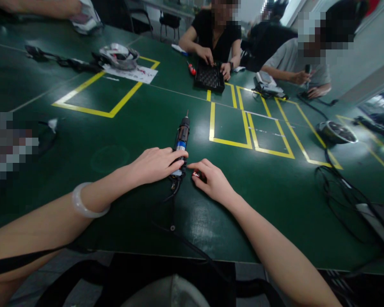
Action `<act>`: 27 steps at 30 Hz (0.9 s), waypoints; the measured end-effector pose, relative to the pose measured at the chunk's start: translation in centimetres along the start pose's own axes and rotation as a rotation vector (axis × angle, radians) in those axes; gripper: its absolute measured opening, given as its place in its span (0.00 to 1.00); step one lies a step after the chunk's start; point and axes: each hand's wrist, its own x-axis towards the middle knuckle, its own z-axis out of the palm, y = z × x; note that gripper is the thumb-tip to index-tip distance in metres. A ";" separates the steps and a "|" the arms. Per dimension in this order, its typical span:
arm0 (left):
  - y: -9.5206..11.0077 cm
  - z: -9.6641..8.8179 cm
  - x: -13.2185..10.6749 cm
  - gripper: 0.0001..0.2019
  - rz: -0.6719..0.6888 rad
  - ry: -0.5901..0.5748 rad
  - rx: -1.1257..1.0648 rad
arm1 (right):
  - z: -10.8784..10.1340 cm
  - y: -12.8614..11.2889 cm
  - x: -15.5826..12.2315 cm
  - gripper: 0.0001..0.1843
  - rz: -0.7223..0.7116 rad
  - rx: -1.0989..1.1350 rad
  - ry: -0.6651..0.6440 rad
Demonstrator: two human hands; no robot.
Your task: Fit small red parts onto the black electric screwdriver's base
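Green surface (147, 119) with yellow tape rectangles (231, 142) across it, room behind dim and blurry, a few patches pixelated, including the left edge and the heads of people opposite. Electric screwdriver (183, 128) lies near the middle of the surface, bit pointing away from the wearer, cord (192, 246) trailing back toward the near edge. Left hand (156, 164) covers part of its body, so the middle section is hidden; forefinger and thumb lie across the top, other fingertips out of sight, can't tell if they close round it. Small red-and-white item (196, 174) sits at the right fingers, mostly hidden, too small to identify; can't tell if it's pinched or just lying there. Right hand (213, 181) is half curled just beside the screwdriver, forefinger stretched toward its side, contact unclear. Left forearm comes in low from the left, palm down, pale bangle (88, 202) at the wrist; right forearm slants up from bottom right, cut off by the frame. Co-worker across has both hands at a black tray (210, 80), contents unclear.
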 end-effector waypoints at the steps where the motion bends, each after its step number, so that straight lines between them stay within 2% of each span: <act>1: 0.1 0.0 0.0 0.25 0.001 0.008 0.005 | -0.1 0.1 0.0 0.14 0.001 0.061 0.028; 5: 0.4 0.0 -0.3 0.25 0.017 0.019 0.028 | -0.3 0.8 0.2 0.09 0.043 0.282 0.102; 9: 0.5 0.1 -0.5 0.25 0.058 0.013 0.033 | 0.0 1.3 0.2 0.04 0.105 0.453 0.114; 12: 0.5 0.2 -0.6 0.25 0.076 0.015 0.021 | 0.0 1.3 0.2 0.05 0.145 0.470 0.101; 16: 0.5 0.2 -0.6 0.25 0.072 0.018 0.010 | 0.1 1.0 0.2 0.08 0.174 0.606 0.087; 24: 0.7 -0.1 -0.6 0.25 0.067 -0.003 0.023 | 0.8 0.8 0.1 0.06 0.073 0.607 0.071; 27: 0.7 -0.2 -0.6 0.25 0.073 -0.004 0.023 | 0.9 0.8 0.2 0.07 -0.015 0.488 0.074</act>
